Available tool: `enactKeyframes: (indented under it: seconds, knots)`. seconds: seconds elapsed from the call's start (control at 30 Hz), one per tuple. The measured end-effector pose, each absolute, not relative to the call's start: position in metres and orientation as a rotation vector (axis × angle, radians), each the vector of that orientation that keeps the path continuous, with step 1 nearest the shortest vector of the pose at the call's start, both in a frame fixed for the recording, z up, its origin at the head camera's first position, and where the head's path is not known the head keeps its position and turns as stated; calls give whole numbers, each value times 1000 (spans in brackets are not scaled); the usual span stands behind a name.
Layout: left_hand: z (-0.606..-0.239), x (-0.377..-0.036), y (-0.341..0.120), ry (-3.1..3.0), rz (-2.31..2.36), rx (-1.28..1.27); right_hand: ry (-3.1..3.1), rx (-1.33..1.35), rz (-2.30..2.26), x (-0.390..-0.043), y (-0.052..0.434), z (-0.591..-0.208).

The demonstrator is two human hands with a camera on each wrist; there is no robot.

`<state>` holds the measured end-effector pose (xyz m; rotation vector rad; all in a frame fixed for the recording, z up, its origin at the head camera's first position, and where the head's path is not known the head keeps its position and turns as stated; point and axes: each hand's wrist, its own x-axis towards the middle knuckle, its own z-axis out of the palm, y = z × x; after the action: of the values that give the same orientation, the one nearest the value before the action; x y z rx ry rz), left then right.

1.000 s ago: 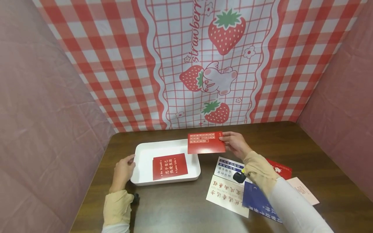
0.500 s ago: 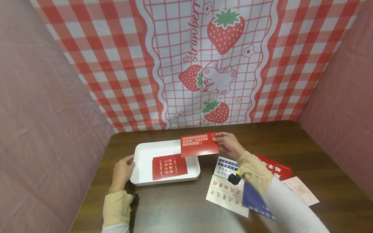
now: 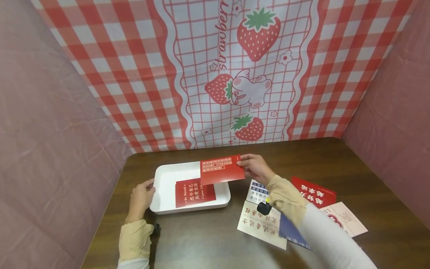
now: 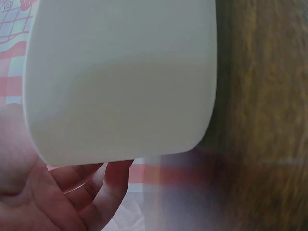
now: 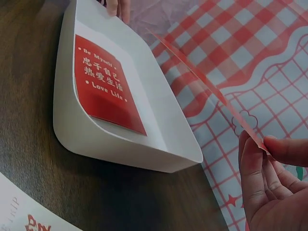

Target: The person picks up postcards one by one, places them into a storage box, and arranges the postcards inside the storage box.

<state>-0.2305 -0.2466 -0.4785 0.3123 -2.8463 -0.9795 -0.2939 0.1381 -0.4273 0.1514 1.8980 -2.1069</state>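
Dark wood table (image 3: 336, 164); right hand (image 3: 256, 169) pinches flat red card (image 3: 220, 170).

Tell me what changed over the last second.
The right hand, pinching a red card, carried it left, so it now hangs over the tray and the card inside. The left hand stayed on the tray's edge; the cards on the table stayed.
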Motion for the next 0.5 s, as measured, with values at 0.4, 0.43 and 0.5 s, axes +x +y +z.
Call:
enactKeyframes:
  seconds: [0.4,0.43,0.5]
  knots:
    - [-478,-230,-247,-2849,-991,312,1926,173,-2074,-291,122,-429]
    - [-478,-230,-247,-2847,-992,312,1921,175,-2078,-291,121,-429]
    - [-478,-231,-247,-2846,-992,311,1908,172,-2090,-291,118,-430]
